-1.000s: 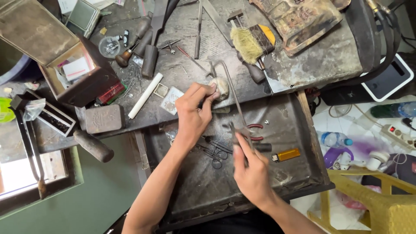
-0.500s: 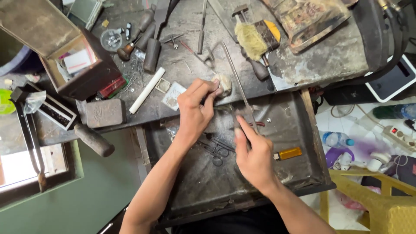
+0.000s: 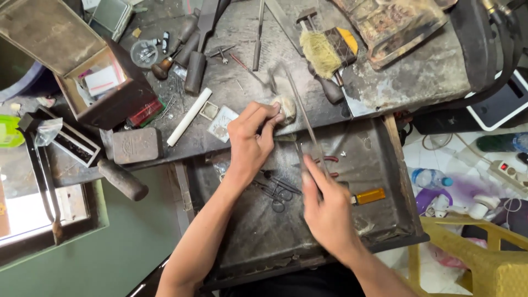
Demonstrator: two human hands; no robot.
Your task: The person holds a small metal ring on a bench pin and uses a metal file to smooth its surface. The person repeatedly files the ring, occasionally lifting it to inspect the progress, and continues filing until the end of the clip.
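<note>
My left hand [image 3: 250,140] pinches a small pale lump [image 3: 287,108] against the front edge of a dark workbench [image 3: 385,88]. My right hand [image 3: 329,212] grips the handle end of a long thin metal saw frame or file [image 3: 301,113], which runs up and away toward the pale lump. Both hands hover over an open metal drawer [image 3: 385,165] under the bench. In the drawer lie small scissors [image 3: 278,192], red-handled pliers [image 3: 329,159] and an orange lighter [image 3: 369,196].
The bench holds a bristle brush [image 3: 324,52], a white rod [image 3: 188,116], a dark block [image 3: 136,146], an open box [image 3: 82,66], a round tin [image 3: 144,52] and several tools. A wooden handle [image 3: 122,179] juts out at left. A yellow plastic chair [image 3: 478,258] stands at right.
The view has shifted slightly. My right hand has slid the thin tool forward, up toward the lump, while my left hand stays pinched on it.
</note>
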